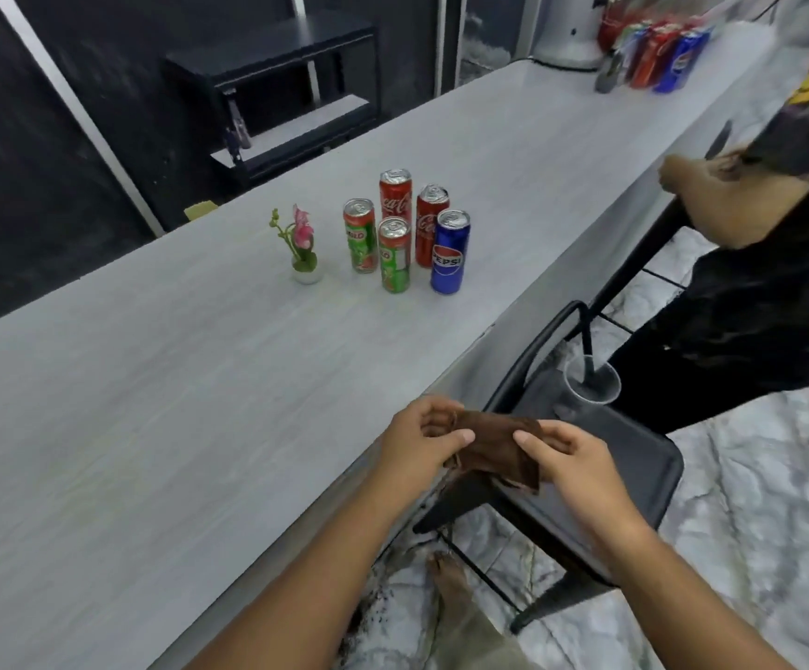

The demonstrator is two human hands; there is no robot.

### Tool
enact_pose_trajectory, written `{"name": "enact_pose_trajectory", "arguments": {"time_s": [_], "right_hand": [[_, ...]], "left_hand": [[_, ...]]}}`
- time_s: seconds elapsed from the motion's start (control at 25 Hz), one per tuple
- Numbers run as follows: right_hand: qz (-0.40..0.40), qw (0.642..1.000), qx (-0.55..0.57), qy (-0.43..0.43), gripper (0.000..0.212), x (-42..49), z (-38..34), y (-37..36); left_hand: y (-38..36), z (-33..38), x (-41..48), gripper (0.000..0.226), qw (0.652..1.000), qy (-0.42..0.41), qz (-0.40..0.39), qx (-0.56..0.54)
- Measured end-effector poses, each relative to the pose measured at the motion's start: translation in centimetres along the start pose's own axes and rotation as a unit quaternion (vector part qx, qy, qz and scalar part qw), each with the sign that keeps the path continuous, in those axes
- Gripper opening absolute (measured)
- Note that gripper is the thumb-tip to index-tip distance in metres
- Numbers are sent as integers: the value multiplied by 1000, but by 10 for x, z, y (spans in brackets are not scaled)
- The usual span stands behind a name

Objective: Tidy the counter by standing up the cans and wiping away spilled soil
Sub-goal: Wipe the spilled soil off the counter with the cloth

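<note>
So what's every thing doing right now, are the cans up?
cans: all five standing upright, close together
flower pot: upright, left of the cans
brown cloth: bunched, held in both hands
left hand: grips the cloth
right hand: grips the cloth
plastic cup: upright on chair

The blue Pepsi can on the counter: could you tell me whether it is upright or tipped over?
Upright: the blue Pepsi can stands on its base on the counter, silver top facing up.

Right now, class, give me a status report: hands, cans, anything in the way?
Left hand and right hand hold a brown cloth at the counter edge. Five cans upright beside a potted flower. No soil seen on counter; path clear.
</note>
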State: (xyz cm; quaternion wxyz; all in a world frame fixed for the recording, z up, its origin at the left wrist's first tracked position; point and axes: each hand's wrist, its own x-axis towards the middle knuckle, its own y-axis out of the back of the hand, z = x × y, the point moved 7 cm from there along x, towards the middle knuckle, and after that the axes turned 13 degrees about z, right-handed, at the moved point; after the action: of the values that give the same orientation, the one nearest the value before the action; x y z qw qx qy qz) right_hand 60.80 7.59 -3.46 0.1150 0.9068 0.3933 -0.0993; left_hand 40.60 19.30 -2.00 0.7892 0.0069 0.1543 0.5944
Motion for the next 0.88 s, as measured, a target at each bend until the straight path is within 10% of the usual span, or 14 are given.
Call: {"name": "enact_pose_trajectory", "arguments": {"time_s": [0.32,0.88], "right_hand": [[166,984,20,-52,10,22,49,117],[211,949,-120,-200,10,28,173,151]], "left_hand": [[-155,0,22,23,971,-124,-139,149],[-237,-118,38,26,936,-12,-222,274]]}}
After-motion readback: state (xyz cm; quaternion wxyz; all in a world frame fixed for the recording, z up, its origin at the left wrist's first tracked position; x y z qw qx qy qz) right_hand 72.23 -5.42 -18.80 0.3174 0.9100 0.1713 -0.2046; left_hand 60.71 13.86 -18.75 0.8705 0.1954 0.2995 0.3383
